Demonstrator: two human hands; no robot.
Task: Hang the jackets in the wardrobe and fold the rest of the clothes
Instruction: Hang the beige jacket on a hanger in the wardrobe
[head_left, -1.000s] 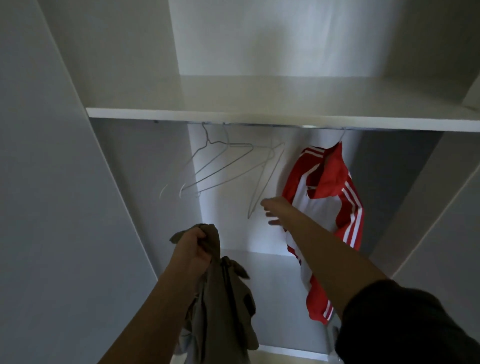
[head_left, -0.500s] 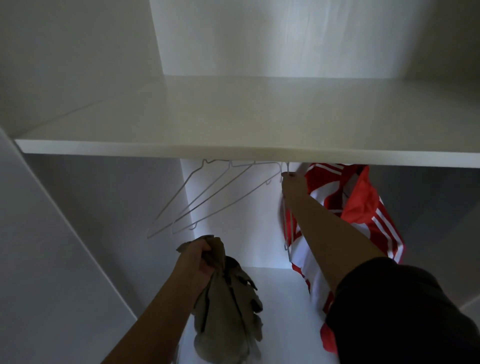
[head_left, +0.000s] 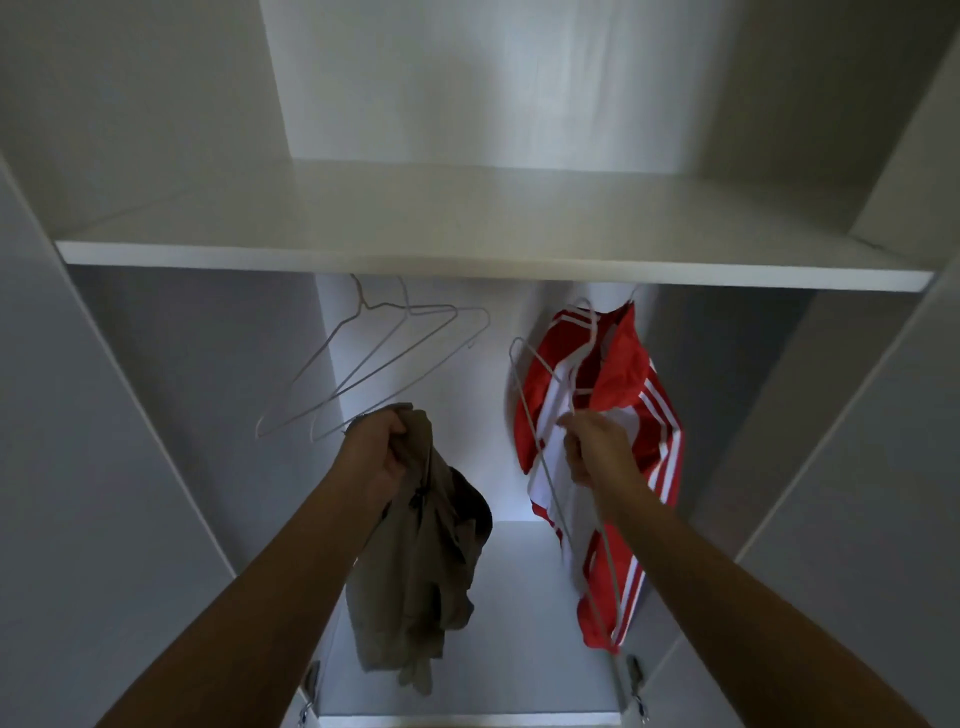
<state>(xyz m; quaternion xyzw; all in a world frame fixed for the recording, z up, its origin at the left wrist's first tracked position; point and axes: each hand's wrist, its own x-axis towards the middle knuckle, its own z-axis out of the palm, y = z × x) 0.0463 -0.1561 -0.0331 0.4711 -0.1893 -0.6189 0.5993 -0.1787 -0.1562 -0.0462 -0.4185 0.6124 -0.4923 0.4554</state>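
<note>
Toward five o'clock your right hand (head_left: 597, 447) pinches a wire hanger (head_left: 551, 491); at seven, your left hand (head_left: 376, 449) clutches the khaki jacket (head_left: 415, 545), whose shoulders need threading next.

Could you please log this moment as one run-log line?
left hand: grips khaki garment | right hand: holds wire hanger | red jacket: hanging | spare hangers: hanging, bare

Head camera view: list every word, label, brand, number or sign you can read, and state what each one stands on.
None can be read.
Red jacket: white stripes only, no legible logo or lettering.
Khaki garment, gripped by the left hand: no print shows.
Wire hanger in the right hand, hanging hangers and shelf: unmarked.
</note>
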